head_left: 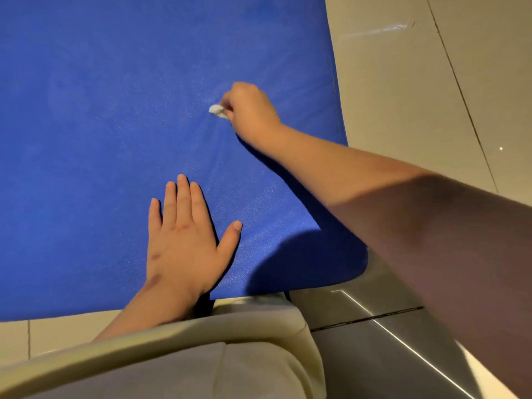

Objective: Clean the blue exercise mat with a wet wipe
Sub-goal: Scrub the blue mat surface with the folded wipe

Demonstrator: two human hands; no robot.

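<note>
Blue exercise mat (100,139) under apparently balled wet wipe (217,110).

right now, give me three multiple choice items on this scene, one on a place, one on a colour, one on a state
1. Where is the wipe?
A. on the floor
B. on the mat, near its right edge
C. under the left hand

2. What colour is the mat?
A. blue
B. green
C. grey

3. How is the left hand set?
A. closed in a fist
B. lifted off the mat
C. flat on the mat, fingers spread

Answers:
1. B, the right hand pinches the bunched white wipe against the mat, toward the mat's right edge.
2. A, the whole mat is blue against the pale floor.
3. C, the palm lies down on the mat near its close edge, holding nothing.
</note>
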